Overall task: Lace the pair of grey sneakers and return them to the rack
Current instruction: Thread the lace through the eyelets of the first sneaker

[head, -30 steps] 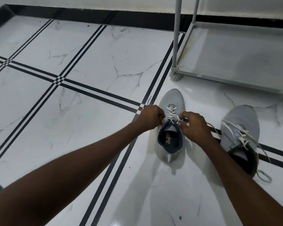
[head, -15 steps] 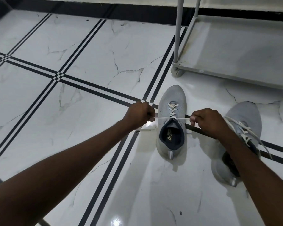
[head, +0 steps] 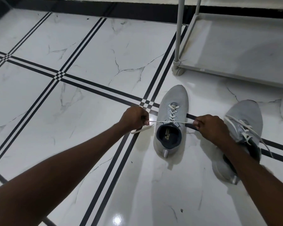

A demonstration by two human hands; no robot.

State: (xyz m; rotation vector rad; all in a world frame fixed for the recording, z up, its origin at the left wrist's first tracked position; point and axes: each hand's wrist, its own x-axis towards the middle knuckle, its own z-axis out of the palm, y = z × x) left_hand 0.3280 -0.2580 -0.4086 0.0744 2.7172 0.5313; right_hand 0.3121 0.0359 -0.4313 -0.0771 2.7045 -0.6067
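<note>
Sneakers sit on the tiled floor (head: 88, 79), toes pointing far, just near of the rack (head: 235, 46). Left sneaker (head: 171, 111): lace (head: 171, 122) threaded through every eyelet that shows, both ends drawn out sideways and taut. Left hand (head: 134, 118) pinches one end, its spare tail lying on the floor; right hand (head: 211, 126) is clenched on the other. Knot not yet tied, by the look. Right sneaker (head: 242, 128), partly behind the right forearm, has lace ends trailing loose, untied. Rack's bottom shelf bare; both sneakers remain to be returned.
</note>
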